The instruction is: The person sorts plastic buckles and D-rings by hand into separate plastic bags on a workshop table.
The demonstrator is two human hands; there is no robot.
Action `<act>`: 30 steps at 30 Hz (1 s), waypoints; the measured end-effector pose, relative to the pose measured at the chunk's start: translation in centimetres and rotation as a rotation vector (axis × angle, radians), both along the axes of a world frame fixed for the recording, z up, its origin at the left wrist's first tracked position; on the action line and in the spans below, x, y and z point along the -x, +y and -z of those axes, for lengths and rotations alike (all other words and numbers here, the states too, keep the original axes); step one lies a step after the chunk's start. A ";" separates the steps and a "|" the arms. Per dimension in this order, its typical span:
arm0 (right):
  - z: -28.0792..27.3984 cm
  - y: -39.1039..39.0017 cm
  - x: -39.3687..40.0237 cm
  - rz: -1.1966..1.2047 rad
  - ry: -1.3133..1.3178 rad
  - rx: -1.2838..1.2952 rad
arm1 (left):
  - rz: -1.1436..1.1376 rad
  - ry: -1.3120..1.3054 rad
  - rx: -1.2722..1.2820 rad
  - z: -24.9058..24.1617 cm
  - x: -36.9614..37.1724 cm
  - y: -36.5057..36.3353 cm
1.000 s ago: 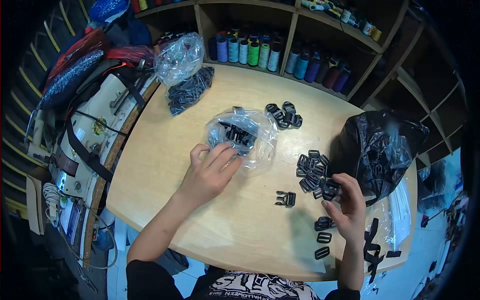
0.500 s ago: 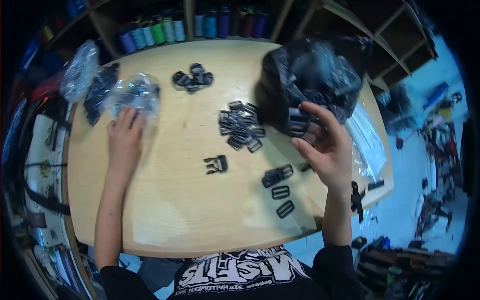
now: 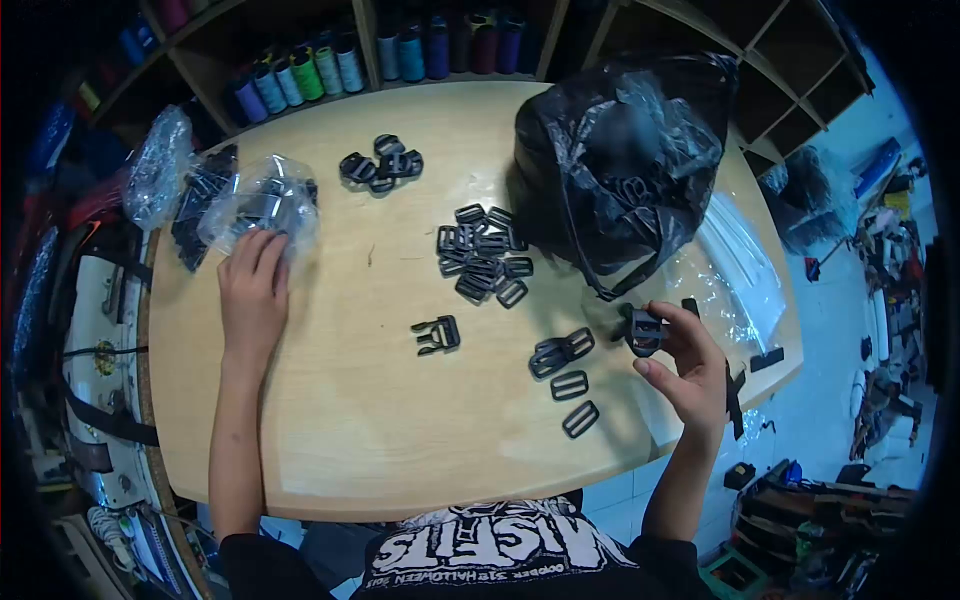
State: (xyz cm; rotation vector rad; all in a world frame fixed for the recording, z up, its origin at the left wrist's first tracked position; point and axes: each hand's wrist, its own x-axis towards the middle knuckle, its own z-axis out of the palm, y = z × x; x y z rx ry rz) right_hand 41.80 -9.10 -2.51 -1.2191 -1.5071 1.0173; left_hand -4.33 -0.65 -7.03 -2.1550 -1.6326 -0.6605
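Observation:
My right hand (image 3: 692,368) pinches a small black plastic buckle (image 3: 646,326) between thumb and fingers, raised over the right part of the table. On the left, the fingers of my left hand (image 3: 253,300) curl onto the lower edge of a clear plastic bag (image 3: 268,190) with dark pieces inside. A black side-release buckle half (image 3: 437,336) lies prongs-left between my hands. Nearer my right hand are several slider buckles (image 3: 569,385). Further back sit a heap of black sliders (image 3: 484,252) and a small cluster of black buckles (image 3: 382,166).
A big open black plastic bag (image 3: 560,190) stands at the back right of the wooden table (image 3: 350,430). Clear plastic packaging (image 3: 735,265) lies along the right edge. Thread spools (image 3: 308,75) line the shelf behind. Another clear bag (image 3: 160,170) is at the far left.
My right hand has moved down and to the right with the buckle, away from the front of the black bag. My left hand stays at the clear bag.

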 end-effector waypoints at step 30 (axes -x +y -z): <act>4.3 24.6 25.9 -0.129 -0.709 -0.303 | -0.074 -0.125 0.038 1.0 0.5 0.8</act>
